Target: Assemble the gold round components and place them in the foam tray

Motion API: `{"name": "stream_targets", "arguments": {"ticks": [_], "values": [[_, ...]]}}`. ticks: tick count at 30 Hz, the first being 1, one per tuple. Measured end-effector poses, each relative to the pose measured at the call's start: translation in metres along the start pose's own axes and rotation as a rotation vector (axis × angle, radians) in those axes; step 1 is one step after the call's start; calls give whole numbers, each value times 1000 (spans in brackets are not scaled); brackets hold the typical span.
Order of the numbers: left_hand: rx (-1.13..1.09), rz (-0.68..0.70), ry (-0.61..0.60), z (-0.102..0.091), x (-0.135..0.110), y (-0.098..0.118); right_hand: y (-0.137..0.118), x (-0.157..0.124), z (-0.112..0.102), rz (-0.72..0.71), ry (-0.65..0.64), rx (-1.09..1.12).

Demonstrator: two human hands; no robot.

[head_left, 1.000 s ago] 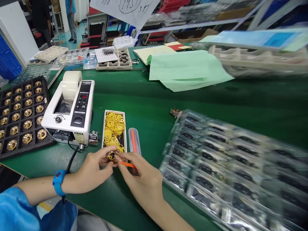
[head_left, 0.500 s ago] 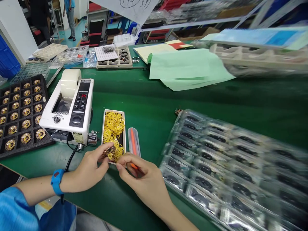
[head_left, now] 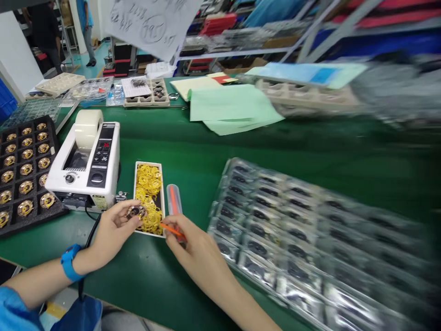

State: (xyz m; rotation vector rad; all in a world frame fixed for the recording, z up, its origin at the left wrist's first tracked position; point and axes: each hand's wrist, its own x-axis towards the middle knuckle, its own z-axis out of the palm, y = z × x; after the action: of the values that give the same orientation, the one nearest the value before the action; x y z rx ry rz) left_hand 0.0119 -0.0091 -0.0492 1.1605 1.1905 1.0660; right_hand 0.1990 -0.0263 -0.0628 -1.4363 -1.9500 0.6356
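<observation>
Head view: left hand (head_left: 113,226) pinches a part (head_left: 135,211), right hand (head_left: 195,243) grips an orange stick (head_left: 173,230).
Between and just beyond the grips sits a box (head_left: 162,188) of yellow rings (head_left: 148,183), the part by its left edge. A tube (head_left: 173,200) lies just beyond the right hand; a dispenser (head_left: 98,158) stands left of the part.

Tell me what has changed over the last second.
The left hand has shifted toward the left edge of the white box, still holding the round metal part. The right hand has come off that part and moved right, still holding the orange tool. The box, tape dispenser and clear tube stayed put; the view turned.
</observation>
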Motion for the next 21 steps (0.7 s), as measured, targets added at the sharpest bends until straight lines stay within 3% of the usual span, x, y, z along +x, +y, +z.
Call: {"name": "stream_targets", "arguments": {"ticks": [3, 5, 8, 12, 17, 21], "values": [[-2, -14, 13, -2, 2, -1, -1, -12, -6, -133, 82, -156], [-35, -39, 10, -3, 3, -3, 12, -18, -16, -124, 136, -307], [-90, -100, -8, -4, 3, -2, 57, -22, -48, 48, 219, -508], [-125, -162, 1, -4, 4, 3, 134, -19, -123, 409, 306, -734], [-144, -194, 32, -4, 10, 5, 198, -5, -210, 754, 132, -783], [-113, -193, 15, -8, 16, -2, 225, 11, -235, 790, 56, -738]]}}
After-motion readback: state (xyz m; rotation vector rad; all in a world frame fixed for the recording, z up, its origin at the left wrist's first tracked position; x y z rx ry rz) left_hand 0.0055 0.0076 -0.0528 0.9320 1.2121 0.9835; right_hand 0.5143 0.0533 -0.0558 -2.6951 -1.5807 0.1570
